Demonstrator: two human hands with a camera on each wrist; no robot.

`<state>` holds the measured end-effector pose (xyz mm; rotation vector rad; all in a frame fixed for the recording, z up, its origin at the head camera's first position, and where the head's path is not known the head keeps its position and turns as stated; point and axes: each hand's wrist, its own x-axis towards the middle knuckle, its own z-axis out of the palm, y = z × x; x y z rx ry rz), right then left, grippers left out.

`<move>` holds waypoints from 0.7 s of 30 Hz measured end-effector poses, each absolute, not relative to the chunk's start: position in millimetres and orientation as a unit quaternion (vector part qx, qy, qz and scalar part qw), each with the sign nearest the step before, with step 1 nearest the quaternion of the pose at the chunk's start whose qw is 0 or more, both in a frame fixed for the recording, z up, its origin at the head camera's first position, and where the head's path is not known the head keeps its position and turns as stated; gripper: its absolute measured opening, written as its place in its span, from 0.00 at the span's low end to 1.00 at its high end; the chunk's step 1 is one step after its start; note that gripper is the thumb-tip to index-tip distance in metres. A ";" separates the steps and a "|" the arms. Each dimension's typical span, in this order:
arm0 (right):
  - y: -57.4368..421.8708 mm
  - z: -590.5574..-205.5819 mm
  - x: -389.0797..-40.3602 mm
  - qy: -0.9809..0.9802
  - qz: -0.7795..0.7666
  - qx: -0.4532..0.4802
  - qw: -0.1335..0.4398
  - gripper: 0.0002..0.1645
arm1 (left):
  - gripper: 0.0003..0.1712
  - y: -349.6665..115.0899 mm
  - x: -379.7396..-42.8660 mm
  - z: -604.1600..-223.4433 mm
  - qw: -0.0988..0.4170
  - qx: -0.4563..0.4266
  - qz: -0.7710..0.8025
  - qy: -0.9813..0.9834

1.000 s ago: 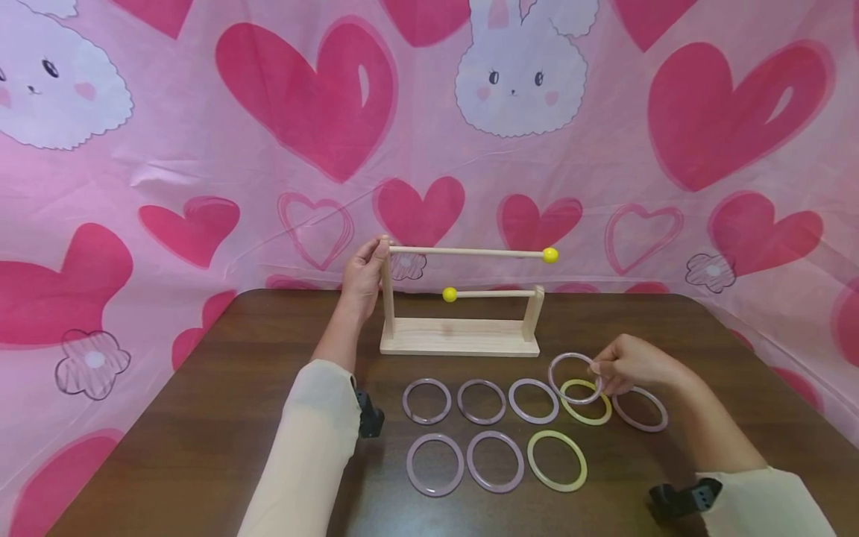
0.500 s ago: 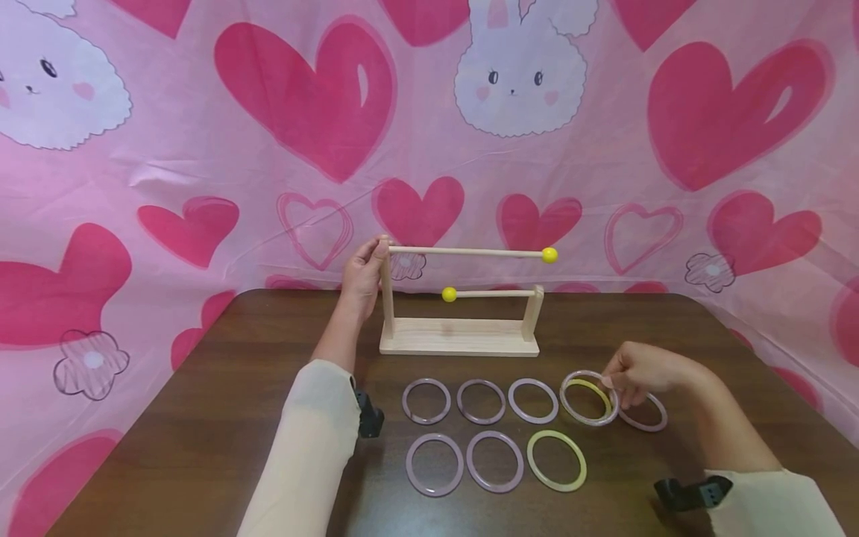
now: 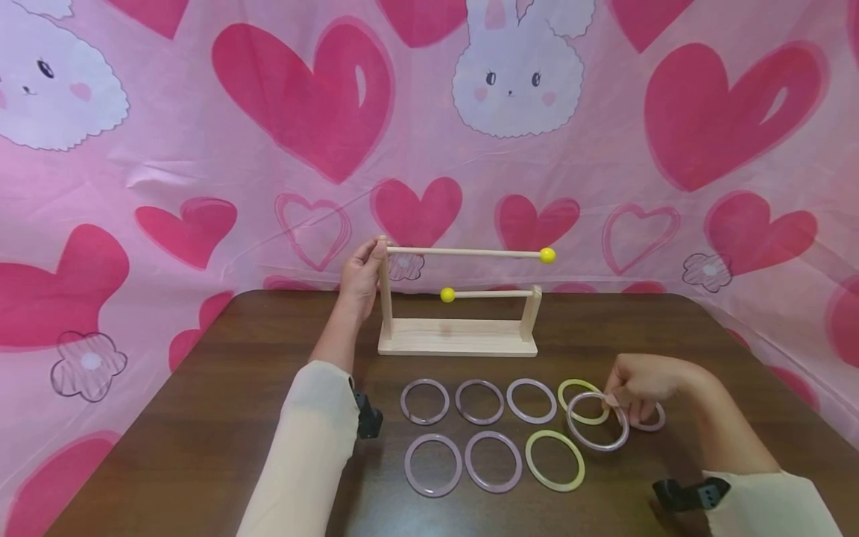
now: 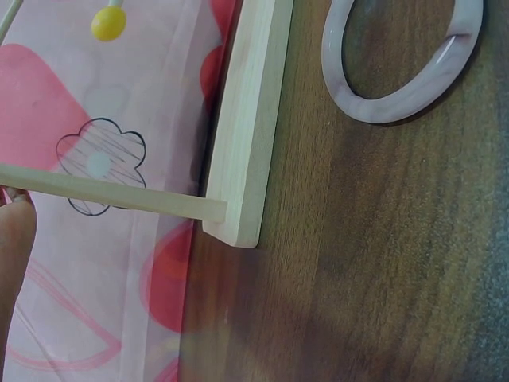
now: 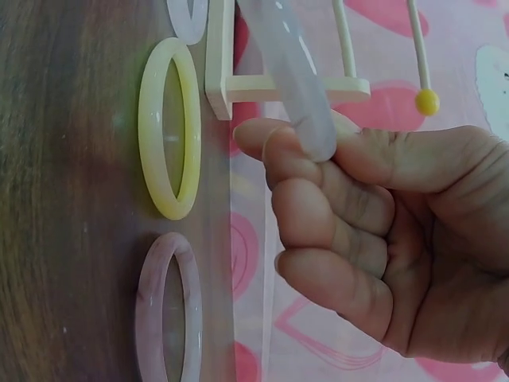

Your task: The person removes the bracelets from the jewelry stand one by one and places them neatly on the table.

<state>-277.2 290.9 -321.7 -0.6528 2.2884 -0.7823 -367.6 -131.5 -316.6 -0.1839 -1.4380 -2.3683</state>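
At the wooden stand's tall left post (image 3: 385, 298), my left hand (image 3: 359, 277) grips the top. The stand has two rods with yellow ball ends, the upper rod (image 3: 463, 252) and the lower rod (image 3: 493, 294), and nothing hangs on either. My right hand (image 3: 644, 384) pinches a pale purple bangle (image 3: 599, 447) between thumb and fingers, above the table. In the right wrist view that bangle (image 5: 294, 72) is tilted and partly out of frame. Behind it lies a yellow bangle (image 3: 564, 391), partly overlapped. A purple bangle (image 3: 661, 418) is mostly hidden by my right hand.
Several purple bangles lie in two rows, among them a back-row one (image 3: 426, 424) and a front-row one (image 3: 433, 492). Another yellow bangle (image 3: 555, 485) ends the front row. The dark wooden table (image 3: 221, 447) meets a pink heart-print cloth (image 3: 416, 149) behind.
My right hand has lowered the held purple bangle toward the front and slightly right, from over the yellow bangle to partly in front of it. My left hand keeps its hold on the post.
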 end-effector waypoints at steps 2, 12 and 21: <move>290.4 -322.6 -276.3 0.868 -0.295 -0.242 0.318 0.10 | 0.08 -131.7 -367.4 -316.8 0.182 -0.067 -0.839 -0.509; 285.5 -326.2 -270.8 0.872 -0.276 -0.220 0.338 0.09 | 0.10 -131.7 -367.5 -317.1 0.184 -0.068 -0.842 -0.503; 281.7 -326.3 -262.6 0.896 -0.220 -0.172 0.345 0.07 | 0.08 -132.1 -367.9 -317.1 0.177 -0.063 -0.842 -0.506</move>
